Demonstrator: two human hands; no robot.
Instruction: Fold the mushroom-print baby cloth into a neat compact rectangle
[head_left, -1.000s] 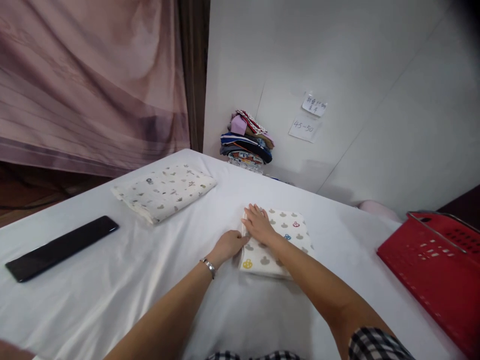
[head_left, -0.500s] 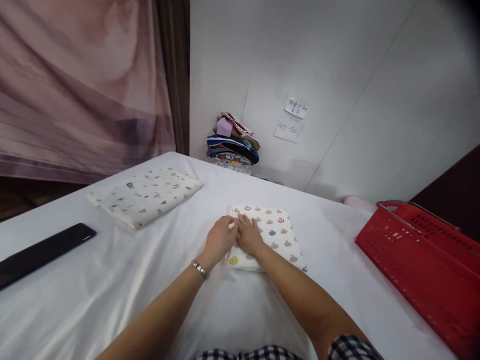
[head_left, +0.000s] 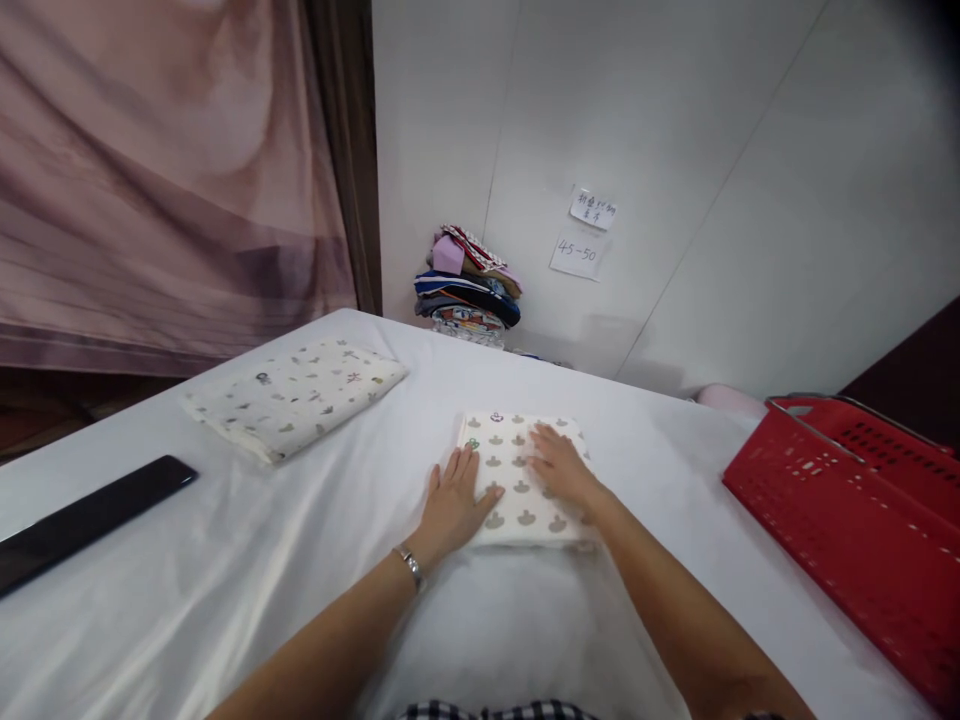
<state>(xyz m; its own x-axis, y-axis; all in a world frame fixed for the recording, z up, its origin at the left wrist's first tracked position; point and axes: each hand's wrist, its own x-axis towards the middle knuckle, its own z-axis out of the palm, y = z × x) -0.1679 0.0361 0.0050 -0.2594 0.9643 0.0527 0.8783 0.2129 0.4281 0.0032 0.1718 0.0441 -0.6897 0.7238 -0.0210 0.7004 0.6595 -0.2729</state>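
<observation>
A white cloth printed with grey mushroom shapes point(head_left: 517, 510) lies folded into a flat rectangle on the white-covered table point(head_left: 330, 560). My left hand point(head_left: 452, 500) rests flat on its left edge, fingers spread, with a silver bracelet at the wrist. On the cloth's right half lies my right hand point(head_left: 561, 465), its fingers stretched out and apart. Neither hand grips anything. Farther left is a second folded white cloth with small grey and coloured prints point(head_left: 300, 395), untouched.
A red plastic basket point(head_left: 847, 530) stands at the right. A black flat object point(head_left: 97, 520) lies at the left. Behind the table's far edge rises a pile of folded fabrics point(head_left: 469, 285). Paper notes point(head_left: 581, 250) hang on the wall, and a pink curtain point(head_left: 172, 180) hangs at the left.
The pinch at the cloth's left edge has ended. Its top now shows a different part of the print, mostly grey. My right hand has slid right, and my left hand has flattened.
</observation>
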